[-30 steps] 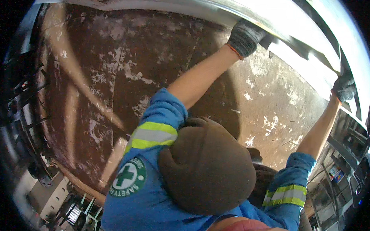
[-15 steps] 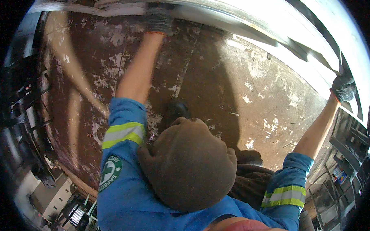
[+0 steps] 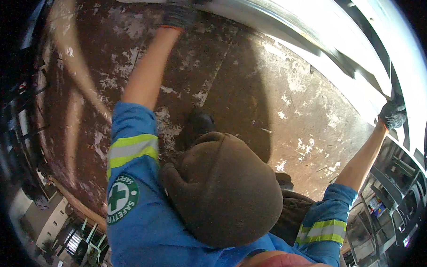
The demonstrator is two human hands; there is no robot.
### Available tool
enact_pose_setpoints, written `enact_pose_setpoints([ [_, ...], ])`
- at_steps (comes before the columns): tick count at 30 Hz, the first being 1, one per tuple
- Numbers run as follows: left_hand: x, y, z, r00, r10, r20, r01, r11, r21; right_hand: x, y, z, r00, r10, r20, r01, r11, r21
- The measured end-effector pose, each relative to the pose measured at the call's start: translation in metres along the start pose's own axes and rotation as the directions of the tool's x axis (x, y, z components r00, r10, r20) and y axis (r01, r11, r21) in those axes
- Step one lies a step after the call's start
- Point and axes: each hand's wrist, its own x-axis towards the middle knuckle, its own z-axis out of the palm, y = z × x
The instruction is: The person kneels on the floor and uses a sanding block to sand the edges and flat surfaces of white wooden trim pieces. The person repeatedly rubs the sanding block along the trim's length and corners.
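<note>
Fingers of both gloved hands grip pale metal beam — rust-brown, paint-flecked floor below.

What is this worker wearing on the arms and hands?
The left hand and right hand wear dark grey knit gloves. Short blue sleeves carry yellow-and-silver reflective bands; the left sleeve has a round green-and-white cross badge.

Bare floor lies open between raised arms; metal beam bars the top.
</note>
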Motion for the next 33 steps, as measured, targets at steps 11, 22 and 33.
enact_pose_setpoints([
  [11, 0.036, 0.255, 0.072, 0.966, -0.029, -0.258, -0.105, 0.865, -0.491, 0.013, -0.026, 0.015, 0.973, -0.128, -0.193, 0.154, 0.98, 0.127],
  [22, -0.025, -0.095, 0.007, 0.993, -0.119, 0.009, 0.117, 0.986, 0.122, -0.011, 0.016, 0.009, 0.998, -0.048, -0.05, 0.049, 0.999, 0.019],
  [33, -0.019, -0.068, -0.002, 0.995, -0.009, -0.101, 0.032, 0.973, 0.229, -0.004, 0.018, 0.013, 0.998, -0.046, -0.048, 0.048, 0.998, 0.043],
])
